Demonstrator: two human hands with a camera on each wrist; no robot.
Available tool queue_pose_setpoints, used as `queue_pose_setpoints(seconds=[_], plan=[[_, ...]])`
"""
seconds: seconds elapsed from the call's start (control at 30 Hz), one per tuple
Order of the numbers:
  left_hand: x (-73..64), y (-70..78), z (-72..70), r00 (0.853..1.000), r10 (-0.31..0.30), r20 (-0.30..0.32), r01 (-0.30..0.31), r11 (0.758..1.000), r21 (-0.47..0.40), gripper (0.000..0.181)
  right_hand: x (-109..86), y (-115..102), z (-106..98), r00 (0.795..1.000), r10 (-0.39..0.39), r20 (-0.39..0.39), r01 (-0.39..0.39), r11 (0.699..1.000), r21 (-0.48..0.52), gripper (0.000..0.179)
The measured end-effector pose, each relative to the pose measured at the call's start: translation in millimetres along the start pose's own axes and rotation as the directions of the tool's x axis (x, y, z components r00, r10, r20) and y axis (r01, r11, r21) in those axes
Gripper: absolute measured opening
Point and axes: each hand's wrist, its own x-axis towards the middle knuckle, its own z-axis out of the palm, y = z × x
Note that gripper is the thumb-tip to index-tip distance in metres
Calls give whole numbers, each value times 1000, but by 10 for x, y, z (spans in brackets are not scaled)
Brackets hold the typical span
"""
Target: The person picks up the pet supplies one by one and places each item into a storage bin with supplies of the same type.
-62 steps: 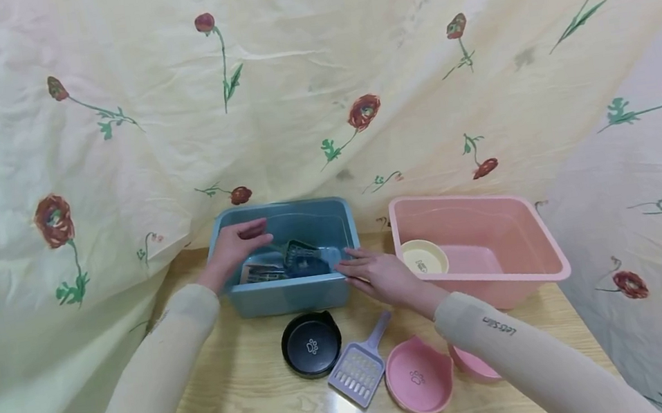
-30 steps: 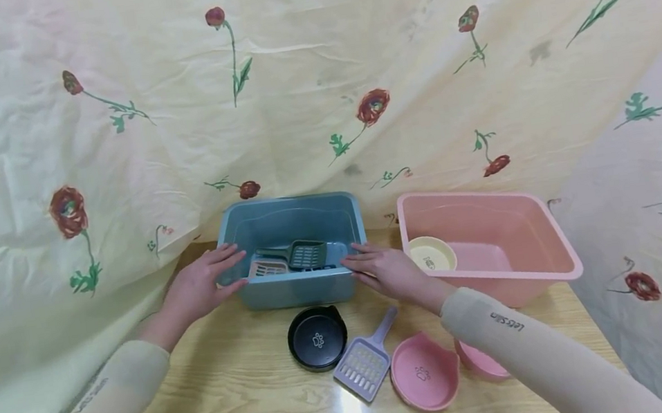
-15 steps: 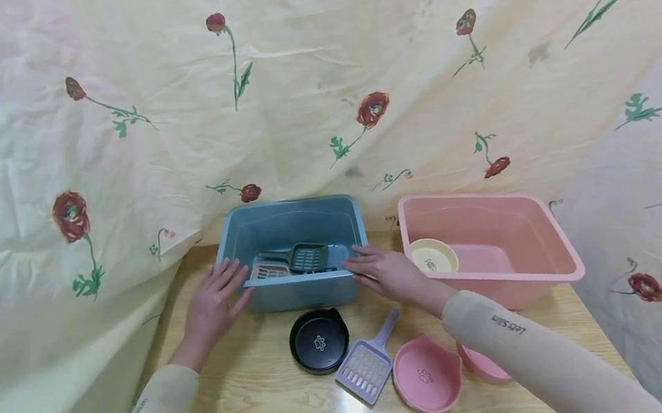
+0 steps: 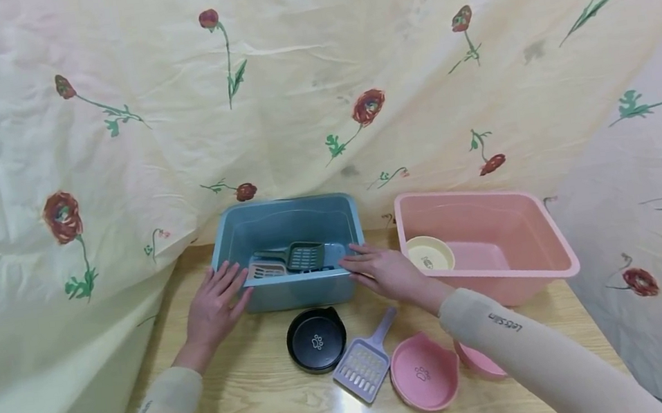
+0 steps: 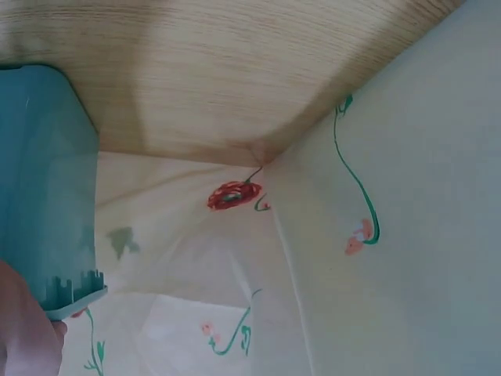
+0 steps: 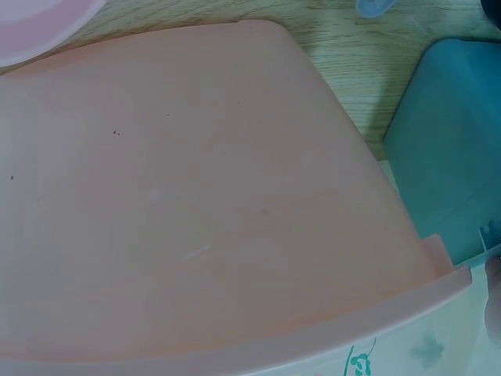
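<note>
Blue plastic bin: placed on the counter [image 4: 256, 398] beneath the flowered curtain; its rim is touched by both hands [image 4: 301, 293].
Left hand [image 4: 209, 310]: laid over the rim at the bin's eight o'clock corner; its fingers are spread and nearly straight.
Right hand [image 4: 386, 272]: rested on the rim at the four o'clock corner; its fingers are held out, set closer together.
Dark green slotted scoop [image 4: 306, 255]: laid inside the blue bin, its handle pointed toward nine o'clock.
Beige slotted scoop [image 4: 267, 270]: seen at the green scoop's eight o'clock, partly hidden by the front wall.
Black cat-eared bowl [image 4: 317, 341]: set at the blue bin's six o'clock.
Lavender slotted scoop [image 4: 367, 348]: placed at the black bowl's four o'clock.
Pink cat-eared bowl [image 4: 427, 389]: set at that scoop's three o'clock; a second pink bowl [image 4: 479, 360] is partly covered by the right sleeve [image 4: 524, 341].
Pink plastic bin [image 4: 482, 207]: stood at the blue bin's three o'clock; a cream bowl [image 4: 430, 253] is held inside, toward nine o'clock.
</note>
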Motion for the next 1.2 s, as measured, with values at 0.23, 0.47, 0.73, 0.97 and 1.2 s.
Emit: queue_pose_setpoints(seconds=[0.23,0.47,0.73,0.97,1.2], plan=[[-20,16,20,1000,-22,-15,22,1000,8,61,3,-13,-13,1000,9,25,-9,1000,2,42],[-55,20,34,999,-31,-10,30,1000,-3,46,-32,-28,-60,993,62,105,-68,996,50,49],[-35,22,23,998,-34,-46,34,999,7,66,-86,-36,-177,993,76,95,-84,993,87,51],[-30,21,-12,997,-24,-67,24,1000,-3,65,-140,-73,-225,991,82,106,-91,992,84,51],[-22,6,-28,996,-2,-89,1,1000,-6,63,-244,-135,-302,989,120,84,-131,981,141,51]])
